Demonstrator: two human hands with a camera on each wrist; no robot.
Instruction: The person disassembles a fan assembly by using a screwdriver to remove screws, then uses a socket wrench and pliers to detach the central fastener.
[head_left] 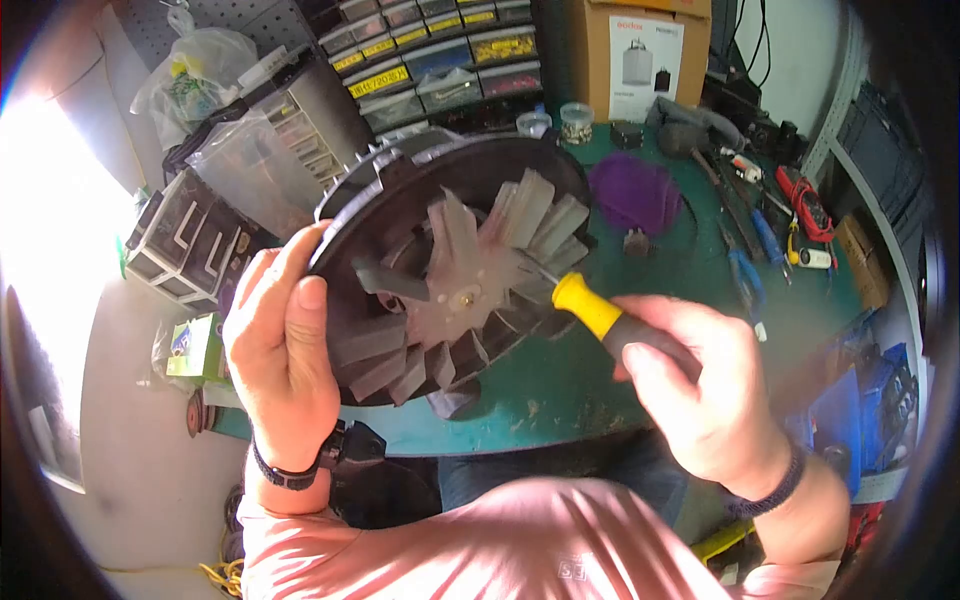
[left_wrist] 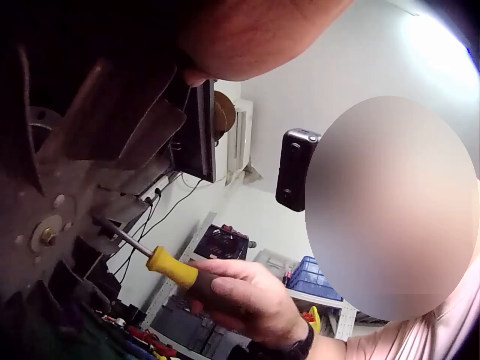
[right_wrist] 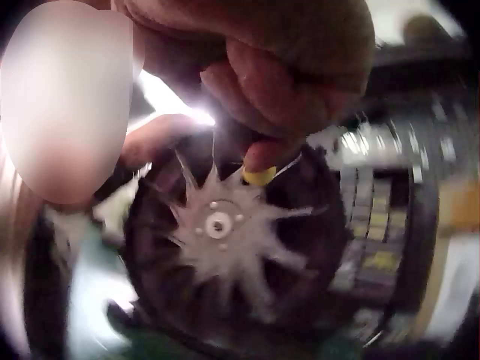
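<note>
My left hand [head_left: 285,345] grips the left rim of a round black housing, which is tilted up above the green bench. Inside it sits a dusty grey fan wheel [head_left: 465,290] with bent blades and a brass-coloured screw at its hub. A screwdriver [head_left: 585,305] with a yellow and dark handle is held in my right hand [head_left: 700,380]. Its metal shaft reaches in among the blades on the right side of the hub, where the left wrist view shows the tip [left_wrist: 101,222] close to the wheel's face. The right wrist view is blurred, with fingers covering most of the handle.
On the green bench [head_left: 600,400] lie a purple cloth [head_left: 635,190], pliers [head_left: 745,280] and a red multimeter [head_left: 805,205]. Small-parts drawers [head_left: 430,60] and a cardboard box [head_left: 640,60] stand at the back. Blue bins [head_left: 850,410] are at the right.
</note>
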